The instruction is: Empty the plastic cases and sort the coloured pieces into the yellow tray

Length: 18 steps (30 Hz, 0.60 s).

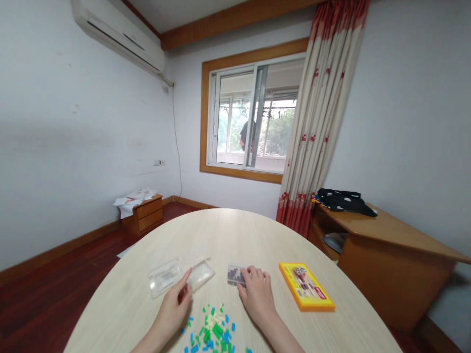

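Note:
My left hand point(177, 300) is beside a shallow clear plastic tray point(201, 274), its index finger stretched out at the tray's left edge. Thumb and index finger are apart; the other fingers curl underneath. A second clear plastic tray point(164, 279) lies just left of that hand. My right hand point(256, 290) grips the right end of a small flat case point(234, 275) with a dark grey and white pattern, thumb on the near side and fingers over the top. Between my forearms, small green, blue and cream building bricks point(217, 332) lie in a loose pile.
A yellow box point(306, 287) with a printed top lies on the round pale table point(228, 230), right of my right hand. Beyond the table stand a wooden desk point(390, 235) with black cloth point(346, 202) on the right and a low drawer cabinet point(149, 215) on the left.

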### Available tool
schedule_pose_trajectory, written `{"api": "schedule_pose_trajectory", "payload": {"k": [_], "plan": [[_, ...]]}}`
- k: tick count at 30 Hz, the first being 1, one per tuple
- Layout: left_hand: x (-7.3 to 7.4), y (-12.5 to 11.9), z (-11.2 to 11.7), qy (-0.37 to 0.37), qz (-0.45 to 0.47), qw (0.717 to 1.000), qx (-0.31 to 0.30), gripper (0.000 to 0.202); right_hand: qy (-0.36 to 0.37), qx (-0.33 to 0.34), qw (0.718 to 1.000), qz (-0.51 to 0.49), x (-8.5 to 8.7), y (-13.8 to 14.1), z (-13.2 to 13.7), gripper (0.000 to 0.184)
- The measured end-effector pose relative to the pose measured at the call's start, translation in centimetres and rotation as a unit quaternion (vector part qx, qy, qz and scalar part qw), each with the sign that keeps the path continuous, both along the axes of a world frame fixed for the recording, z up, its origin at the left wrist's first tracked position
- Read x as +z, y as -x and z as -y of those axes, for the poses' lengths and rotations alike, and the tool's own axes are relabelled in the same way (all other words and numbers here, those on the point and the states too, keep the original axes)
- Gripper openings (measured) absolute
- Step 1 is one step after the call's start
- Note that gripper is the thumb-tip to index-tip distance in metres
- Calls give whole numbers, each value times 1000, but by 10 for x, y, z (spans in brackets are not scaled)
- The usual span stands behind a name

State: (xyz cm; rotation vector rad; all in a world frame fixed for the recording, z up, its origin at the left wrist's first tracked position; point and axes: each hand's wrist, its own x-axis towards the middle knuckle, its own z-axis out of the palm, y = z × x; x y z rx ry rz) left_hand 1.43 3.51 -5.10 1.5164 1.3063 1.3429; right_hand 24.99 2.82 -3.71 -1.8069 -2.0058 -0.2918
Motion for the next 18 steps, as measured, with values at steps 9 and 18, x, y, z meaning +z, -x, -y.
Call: {"api": "schedule_pose_trajectory", "payload": {"k": [9, 18], "plan": [[-1, 2, 2, -19, -27, 999, -39, 17, -20, -10, 997, -70, -18, -19, -12, 18], [5, 3, 3, -20, 7, 999, -27, 25, -106, 25, 982, -153, -6, -12, -2, 38]]}}
